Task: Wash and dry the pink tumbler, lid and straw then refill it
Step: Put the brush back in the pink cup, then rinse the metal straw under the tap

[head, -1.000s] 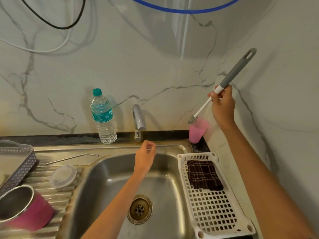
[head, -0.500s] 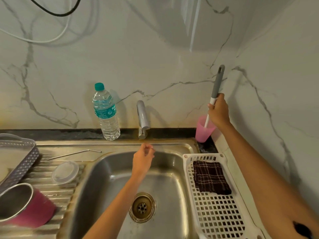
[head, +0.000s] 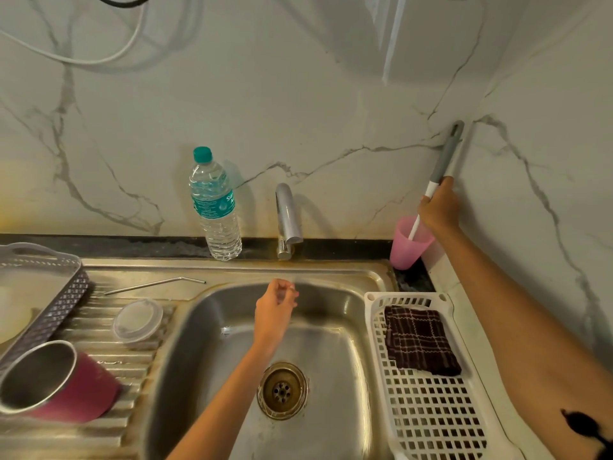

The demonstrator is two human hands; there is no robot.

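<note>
— What takes up most of the tabletop?

— The steel sink (head: 335, 353), set into its middle, with a ribbed drainer (head: 99, 338) on its left. A white slotted rack (head: 428, 413) lies along the right edge, and a grey basket (head: 56, 303) sits at the left edge.

— And the pink tumbler?

— The pink tumbler (head: 83, 390) lies on its side on the drainer, near the front left corner, with its open steel mouth turned toward the left edge.

— What stands at the back edge?

— A water bottle (head: 215, 207) stands upright, just left of the tap (head: 288, 217). A dark checked cloth (head: 419, 340) lies in the back half of the rack.

— The person's hands?

— The left grip (head: 273, 308) hangs over the basin below the tap. Its fingers are loosely curled and grasp nothing, though the fingertips are blurred. The right grip (head: 439, 207) is clenched round the brush (head: 447, 154). The brush's lower end stands in a pink cup (head: 409, 249) at the back right corner, and its grey handle leans up against the wall.

— The small pieces?

— The clear lid (head: 137, 318) lies flat on the drainer, behind the tumbler. The metal straw (head: 156, 284), bent at one end, lies behind the lid, nearer the back edge.
</note>
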